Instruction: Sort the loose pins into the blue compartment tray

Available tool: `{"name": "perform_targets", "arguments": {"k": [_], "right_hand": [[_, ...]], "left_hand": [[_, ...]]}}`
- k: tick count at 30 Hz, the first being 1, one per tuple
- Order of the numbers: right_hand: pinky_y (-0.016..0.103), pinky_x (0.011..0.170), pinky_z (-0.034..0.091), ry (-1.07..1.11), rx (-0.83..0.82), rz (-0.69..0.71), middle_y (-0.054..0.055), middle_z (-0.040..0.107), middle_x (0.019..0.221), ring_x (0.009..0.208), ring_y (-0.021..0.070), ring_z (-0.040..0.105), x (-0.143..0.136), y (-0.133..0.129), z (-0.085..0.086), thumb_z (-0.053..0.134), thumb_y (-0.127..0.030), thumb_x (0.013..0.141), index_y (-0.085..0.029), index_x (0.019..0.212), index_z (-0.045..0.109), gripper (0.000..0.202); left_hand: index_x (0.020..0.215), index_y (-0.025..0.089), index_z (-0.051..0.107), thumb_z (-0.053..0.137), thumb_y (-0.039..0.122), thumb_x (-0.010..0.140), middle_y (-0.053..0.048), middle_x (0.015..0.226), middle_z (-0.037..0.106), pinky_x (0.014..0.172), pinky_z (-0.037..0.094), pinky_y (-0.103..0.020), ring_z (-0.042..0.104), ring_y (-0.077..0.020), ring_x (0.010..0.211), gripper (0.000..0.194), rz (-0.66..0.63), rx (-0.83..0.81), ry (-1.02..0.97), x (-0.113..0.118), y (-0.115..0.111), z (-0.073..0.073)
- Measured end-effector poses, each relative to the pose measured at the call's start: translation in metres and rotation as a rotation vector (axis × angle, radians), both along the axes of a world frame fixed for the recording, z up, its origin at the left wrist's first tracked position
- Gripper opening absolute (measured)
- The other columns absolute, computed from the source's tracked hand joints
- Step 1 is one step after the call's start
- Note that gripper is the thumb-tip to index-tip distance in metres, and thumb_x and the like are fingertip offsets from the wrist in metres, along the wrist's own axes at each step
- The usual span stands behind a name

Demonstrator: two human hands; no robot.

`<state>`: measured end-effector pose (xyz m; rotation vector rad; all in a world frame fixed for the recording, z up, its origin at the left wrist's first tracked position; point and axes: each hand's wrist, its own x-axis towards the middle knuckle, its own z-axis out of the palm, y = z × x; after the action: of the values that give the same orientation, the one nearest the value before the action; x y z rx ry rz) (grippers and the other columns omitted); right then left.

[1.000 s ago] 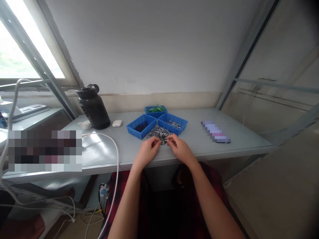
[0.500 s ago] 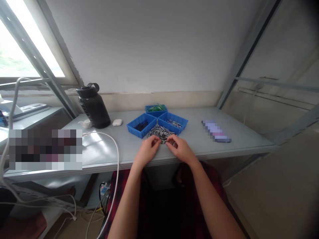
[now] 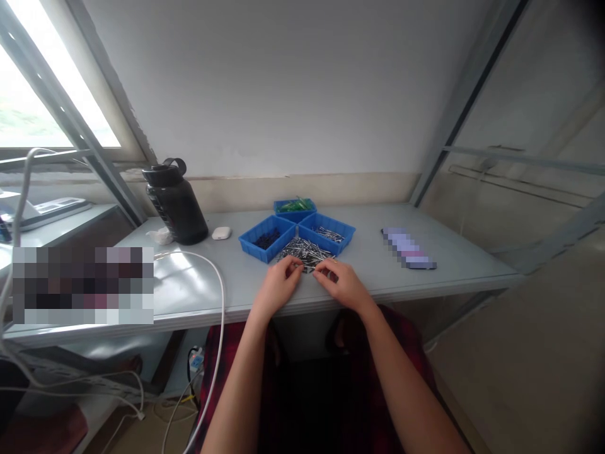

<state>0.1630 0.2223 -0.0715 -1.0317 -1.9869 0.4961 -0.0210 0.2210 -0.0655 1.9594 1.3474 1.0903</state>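
Pile of thin metal rods [image 3: 305, 250] is spread loosely on the grey table [image 3: 373, 258], with its rods lying at many angles. The near edge of the pile is met by both hands. At its near left side, the left hand [image 3: 282, 280] is held with the fingers curled and the thumb brought close to the fingertips. At its near right side, the right hand [image 3: 343, 279] is bent in much the same way, thumb and fingertips drawn nearly together. Whether a rod is pinched in either hand cannot be told, as the pieces at the fingertips are too small and are mixed with the pile. The pile is bordered by open blue trays: just left of it, a left tray [image 3: 253, 250] by which small dark pieces [image 3: 266, 239] are held; just right of it, a right tray [image 3: 348, 239] in which more rods [image 3: 329, 234] are laid; behind it, a back tray [image 3: 295, 216] filled with green pieces [image 3: 296, 205]. Well left of the pile, a white case [image 3: 221, 233] and a dark bottle [image 3: 177, 211] are set, and well right of it a phone [image 3: 409, 248] is laid flat, its screen blurred
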Motion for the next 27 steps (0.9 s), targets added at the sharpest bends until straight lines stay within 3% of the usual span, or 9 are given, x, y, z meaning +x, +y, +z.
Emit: {"name": "perform_targets", "arguments": {"k": [8, 14, 21, 27], "right_hand": [[0.027, 0.067, 0.049, 0.139, -0.037, -0.134, 0.004, 0.067, 0.09, 0.079, 0.0165, 0.062, -0.001, 0.005, -0.004, 0.053, -0.032, 0.087, -0.02, 0.096, 0.061, 0.017], [0.029, 0.065, 0.052, 0.238, -0.041, -0.23, 0.01, 0.061, 0.115, 0.084, 0.0182, 0.062, 0.0, 0.01, -0.007, 0.053, -0.034, 0.086, -0.02, 0.113, 0.057, 0.031], [0.031, 0.065, 0.055, 0.359, -0.121, -0.216, 0.014, 0.05, 0.135, 0.094, 0.0214, 0.063, 0.007, 0.016, -0.011, 0.054, -0.039, 0.086, -0.022, 0.135, 0.045, 0.052], [0.031, 0.065, 0.055, 0.429, -0.198, -0.186, 0.014, 0.049, 0.136, 0.096, 0.0224, 0.062, 0.008, 0.015, -0.01, 0.055, -0.04, 0.084, -0.023, 0.138, 0.042, 0.058]], "left_hand": [[0.093, 0.019, 0.061, 0.048, 0.031, 0.087, 0.002, 0.065, 0.057, 0.063, 0.039, -0.025, 0.052, -0.0145, 0.063, 0.019, 0.014, 0.0, 0.014, 0.0, -0.001, 0.002], [0.089, 0.019, 0.061, 0.046, 0.031, 0.087, 0.002, 0.065, 0.058, 0.061, 0.039, -0.025, 0.052, -0.0147, 0.063, 0.019, 0.009, 0.008, 0.032, 0.001, -0.003, 0.006], [0.09, 0.019, 0.062, 0.045, 0.032, 0.088, 0.0, 0.068, 0.061, 0.063, 0.039, -0.025, 0.053, -0.015, 0.064, 0.021, -0.006, 0.007, 0.027, 0.001, -0.003, 0.004], [0.089, 0.019, 0.062, 0.046, 0.031, 0.088, 0.001, 0.067, 0.06, 0.062, 0.038, -0.025, 0.053, -0.0147, 0.064, 0.02, -0.007, 0.011, 0.037, 0.001, -0.003, 0.003]]}}
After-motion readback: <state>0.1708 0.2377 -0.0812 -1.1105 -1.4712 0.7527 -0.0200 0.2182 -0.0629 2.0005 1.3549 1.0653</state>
